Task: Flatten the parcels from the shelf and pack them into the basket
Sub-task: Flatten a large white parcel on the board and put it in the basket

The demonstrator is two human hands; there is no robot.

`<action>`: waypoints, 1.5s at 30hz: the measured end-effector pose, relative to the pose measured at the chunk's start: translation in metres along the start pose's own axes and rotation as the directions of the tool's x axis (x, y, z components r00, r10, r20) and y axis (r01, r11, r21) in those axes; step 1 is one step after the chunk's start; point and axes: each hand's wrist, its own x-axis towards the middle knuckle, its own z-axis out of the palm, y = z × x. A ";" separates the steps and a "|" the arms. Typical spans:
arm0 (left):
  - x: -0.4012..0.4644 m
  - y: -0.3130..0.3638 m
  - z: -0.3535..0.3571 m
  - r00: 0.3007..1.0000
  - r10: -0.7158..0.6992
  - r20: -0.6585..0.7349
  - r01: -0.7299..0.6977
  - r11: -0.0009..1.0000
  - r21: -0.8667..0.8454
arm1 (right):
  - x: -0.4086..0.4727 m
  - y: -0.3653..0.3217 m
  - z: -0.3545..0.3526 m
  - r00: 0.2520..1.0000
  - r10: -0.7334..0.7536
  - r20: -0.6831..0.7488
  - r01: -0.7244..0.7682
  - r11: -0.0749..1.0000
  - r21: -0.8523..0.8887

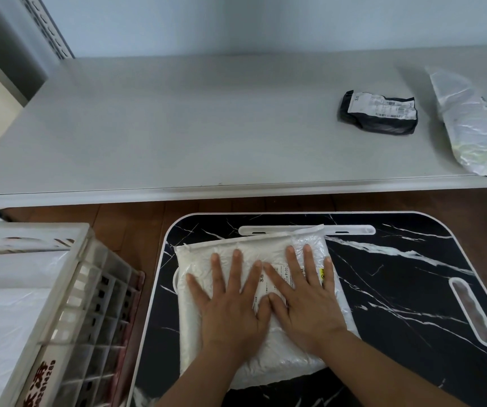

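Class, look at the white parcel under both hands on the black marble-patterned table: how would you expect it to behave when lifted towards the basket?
The white parcel probably flexes and sags: its plastic wrap wrinkles under the flat left hand and right hand. The glossy film may be slippery. It seems soft, unlikely to roll.

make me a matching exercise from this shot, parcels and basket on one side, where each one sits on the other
Things:
1. white parcel
2. black parcel
3. clear plastic parcel
4. basket

Places:
A. far right end of the shelf
B. on the marble-patterned board, under both hands
C. left of the board
D. on the shelf, left of the clear parcel

Pairs: 1-B, 2-D, 3-A, 4-C
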 end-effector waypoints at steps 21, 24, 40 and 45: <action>0.001 -0.002 0.008 0.999 -0.014 0.039 0.015 0.999 -0.035 | 0.001 0.002 0.002 0.996 0.017 0.089 -0.017 1.000 -0.003; 0.001 -0.002 0.008 0.999 -0.015 0.044 0.017 0.999 -0.039 | 0.002 0.001 0.001 0.994 0.019 0.110 -0.018 1.000 -0.011; 0.004 -0.002 0.013 0.998 -0.029 0.064 0.030 0.999 -0.019 | 0.035 -0.005 -0.013 0.971 -0.129 0.200 0.114 0.990 0.081; 0.004 -0.001 0.011 0.998 -0.027 0.063 0.030 0.999 -0.045 | 0.045 -0.008 -0.017 0.953 -0.098 0.288 0.100 0.995 0.008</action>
